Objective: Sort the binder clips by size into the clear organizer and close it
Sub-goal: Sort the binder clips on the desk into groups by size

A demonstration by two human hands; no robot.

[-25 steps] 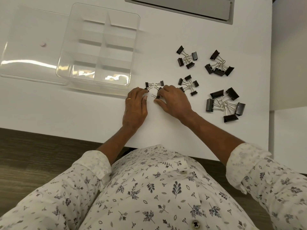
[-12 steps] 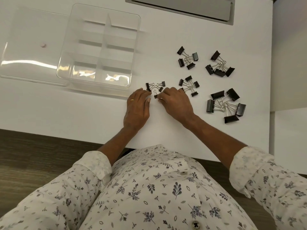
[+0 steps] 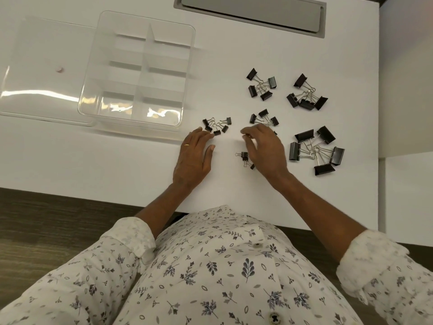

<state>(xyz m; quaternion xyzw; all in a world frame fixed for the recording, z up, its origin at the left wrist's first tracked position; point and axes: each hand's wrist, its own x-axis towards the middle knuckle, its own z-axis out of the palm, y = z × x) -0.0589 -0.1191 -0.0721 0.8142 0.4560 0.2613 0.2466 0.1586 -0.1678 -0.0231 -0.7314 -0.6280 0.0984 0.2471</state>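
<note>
While every compartment of the clear organizer stands empty, at ten o'clock from the hands, the binder clips all lie on the white worktop, heaped by size. The smallest clips cluster just off the organizer's near right corner, at its four o'clock. A slightly bigger heap lies at three o'clock of them, and the largest clips lie at three o'clock of the right hand. The left hand lies flat and relaxed, its straight fingertips touching the smallest cluster. The right hand hovers with curled fingers over a few stray clips. It is blurred, so I cannot tell whether it pinches one. The lid lies flat at nine o'clock of the organizer. The likeliest slip is tangling: the wire handles interlock, so lifting one clip may drag its neighbours along and scatter them. The strays lie near the bigger heap and could be mixed into it. The clear dividers are hard to see, which invites a drop into the wrong cell, and a handle standing proud could later stop the lid seating.
</note>
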